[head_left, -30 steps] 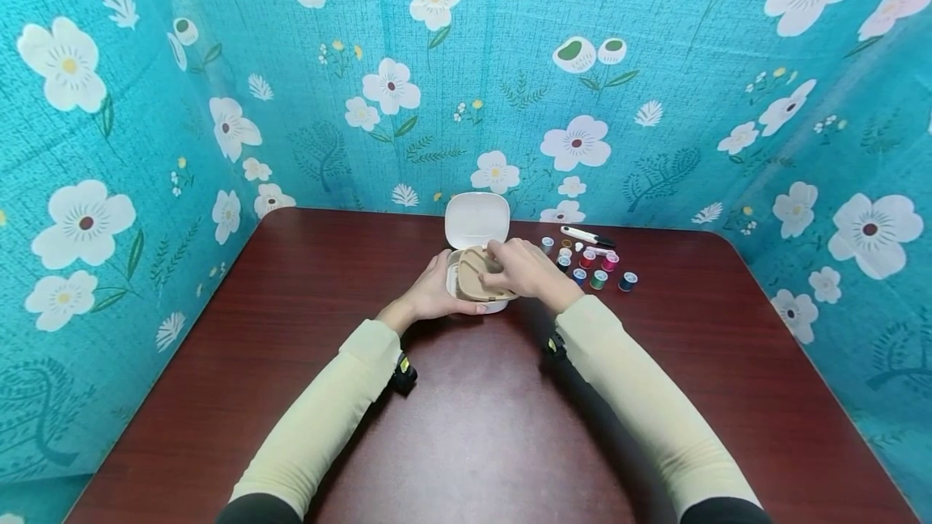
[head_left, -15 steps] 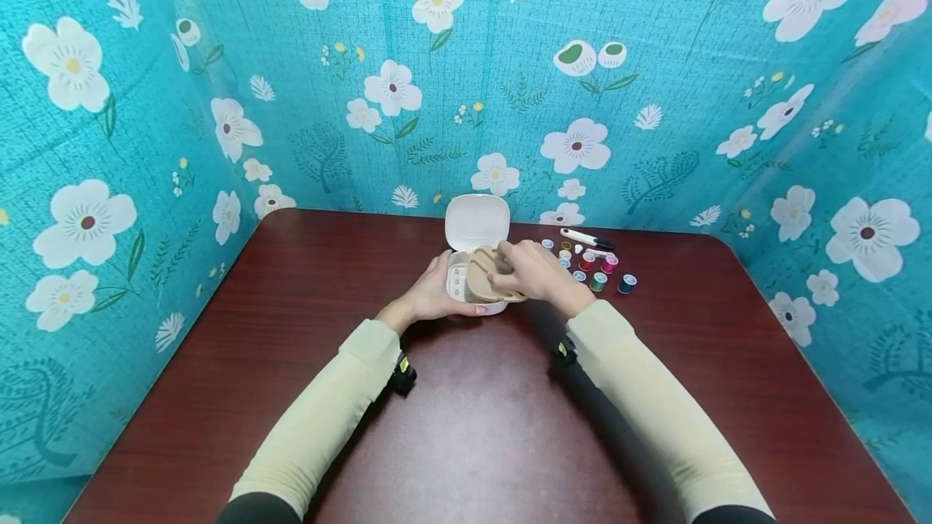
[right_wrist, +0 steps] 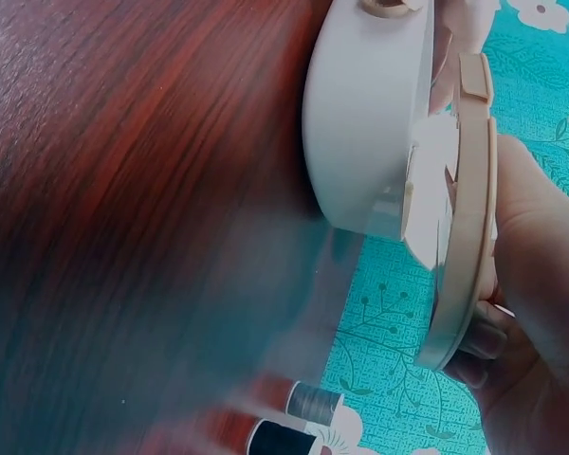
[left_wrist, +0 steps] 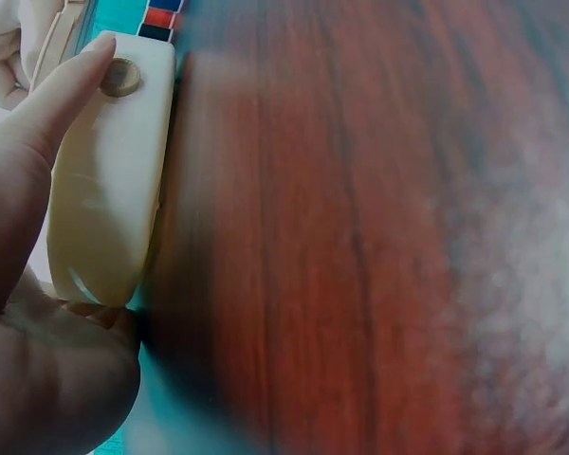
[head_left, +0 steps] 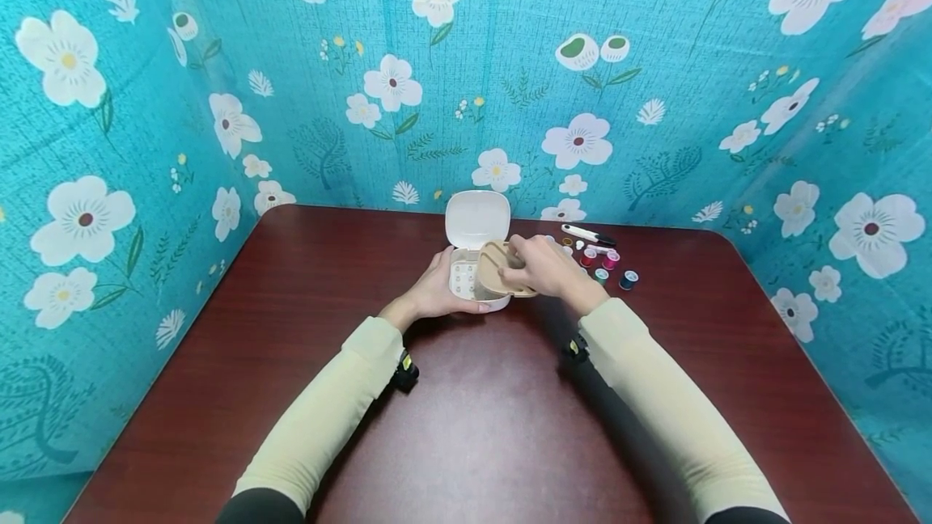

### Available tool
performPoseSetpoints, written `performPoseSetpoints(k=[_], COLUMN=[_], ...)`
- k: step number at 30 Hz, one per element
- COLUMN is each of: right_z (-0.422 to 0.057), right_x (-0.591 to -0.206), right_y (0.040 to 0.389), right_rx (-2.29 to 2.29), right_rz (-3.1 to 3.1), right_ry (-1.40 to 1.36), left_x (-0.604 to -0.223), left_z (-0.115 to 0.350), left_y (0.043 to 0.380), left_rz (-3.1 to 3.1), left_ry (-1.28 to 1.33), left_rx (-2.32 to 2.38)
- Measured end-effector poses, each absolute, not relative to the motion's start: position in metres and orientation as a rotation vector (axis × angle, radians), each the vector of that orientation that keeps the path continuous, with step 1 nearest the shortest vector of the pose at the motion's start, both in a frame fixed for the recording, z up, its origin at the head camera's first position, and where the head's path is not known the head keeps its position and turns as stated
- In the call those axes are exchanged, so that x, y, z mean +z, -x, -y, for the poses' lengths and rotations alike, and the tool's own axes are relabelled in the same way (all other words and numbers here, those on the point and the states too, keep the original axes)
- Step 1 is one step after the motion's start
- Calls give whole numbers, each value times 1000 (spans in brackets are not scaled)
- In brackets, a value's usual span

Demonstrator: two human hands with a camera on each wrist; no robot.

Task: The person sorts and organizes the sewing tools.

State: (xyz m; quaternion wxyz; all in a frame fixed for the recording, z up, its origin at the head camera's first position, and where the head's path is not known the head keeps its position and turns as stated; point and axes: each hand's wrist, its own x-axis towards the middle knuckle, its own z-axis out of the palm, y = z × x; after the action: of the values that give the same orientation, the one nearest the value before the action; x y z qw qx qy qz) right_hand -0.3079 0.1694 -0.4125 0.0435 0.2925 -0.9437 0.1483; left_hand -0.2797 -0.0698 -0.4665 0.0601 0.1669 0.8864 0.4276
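Note:
My left hand grips a small white box from its left side, the thumb along the front wall. Its lid stands raised at the back. A round tan button marks the front in the left wrist view. With my right hand I pinch a tan tray, tilted over the right part of the box. The right wrist view has the tray edge-on, above the box rim. Rows of small pegs show inside the box; the tray hides its right part.
Right of the box lie thread spools, among them a red spool, a pink spool and a dark blue spool. A slim white-and-black tool lies behind them. A floral teal cloth hangs behind the dark red table.
My right hand has moved right with the tan tray, tilting it and baring more of the pegged box interior. My left hand has stayed on the box.

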Motion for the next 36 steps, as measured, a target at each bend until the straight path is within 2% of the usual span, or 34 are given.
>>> performPoseSetpoints(k=[36], right_z=[-202], right_x=[-414], right_y=[294], right_rx=[452], right_rz=[2883], right_ry=[-856], left_x=[-467], left_z=[70], left_y=[282], left_rz=[-2656], left_ry=[-496], left_rx=[1332])
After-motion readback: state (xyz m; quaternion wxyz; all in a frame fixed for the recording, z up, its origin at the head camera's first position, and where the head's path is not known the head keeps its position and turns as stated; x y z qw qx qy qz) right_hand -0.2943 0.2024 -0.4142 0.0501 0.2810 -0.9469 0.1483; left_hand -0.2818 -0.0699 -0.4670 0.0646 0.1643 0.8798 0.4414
